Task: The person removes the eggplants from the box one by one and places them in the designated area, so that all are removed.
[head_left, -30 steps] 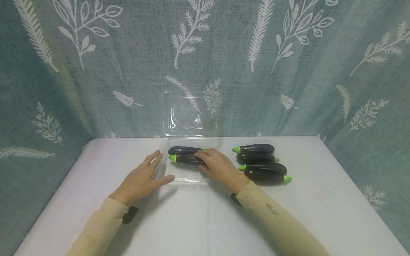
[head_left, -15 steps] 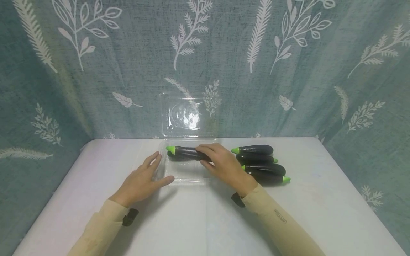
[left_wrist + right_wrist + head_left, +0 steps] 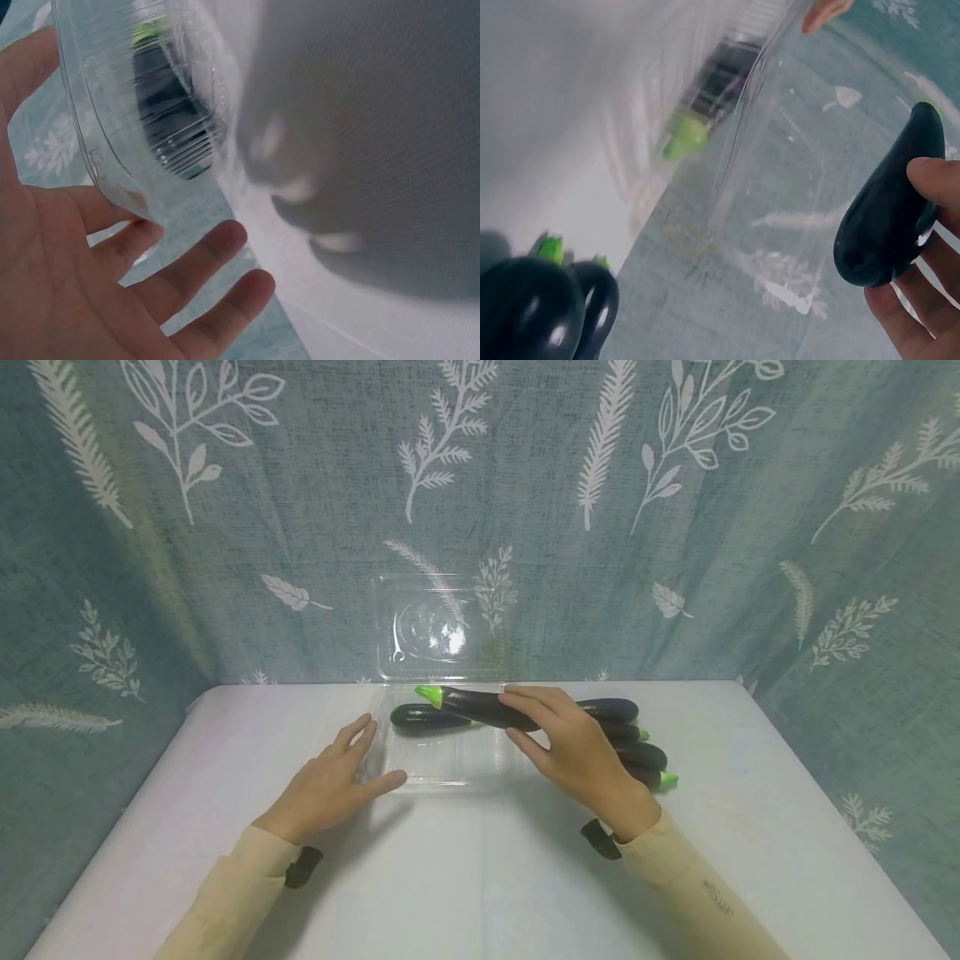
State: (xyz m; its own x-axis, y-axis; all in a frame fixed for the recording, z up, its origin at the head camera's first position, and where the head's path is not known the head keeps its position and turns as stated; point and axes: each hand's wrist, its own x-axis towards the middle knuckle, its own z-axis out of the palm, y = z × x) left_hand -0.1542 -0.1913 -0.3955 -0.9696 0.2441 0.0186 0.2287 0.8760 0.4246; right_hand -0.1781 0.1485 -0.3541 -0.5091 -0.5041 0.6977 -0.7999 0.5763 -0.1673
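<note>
My right hand (image 3: 581,752) grips a dark, glossy eggplant (image 3: 480,706) by its round end, fingers over the far side and thumb on the near side. Its green stem points left, and it hangs tilted above a clear plastic clamshell container (image 3: 442,782). A second eggplant (image 3: 426,717) lies inside along the back, stem to the right. My left hand (image 3: 330,785) is at the container's left side with fingers spread and thumb by the front corner. In the left wrist view, fingers (image 3: 105,210) touch the clear rim without curling round it.
Several more eggplants (image 3: 641,754) lie in a group to the right, partly hidden behind my right hand. The container's lid (image 3: 442,631) stands raised at the back against a patterned green curtain (image 3: 315,527). A white cloth covers the table (image 3: 435,885).
My right hand has moved the gripped eggplant backward, then raised it and carried it right, off the other eggplant. The left hand has stayed in place.
</note>
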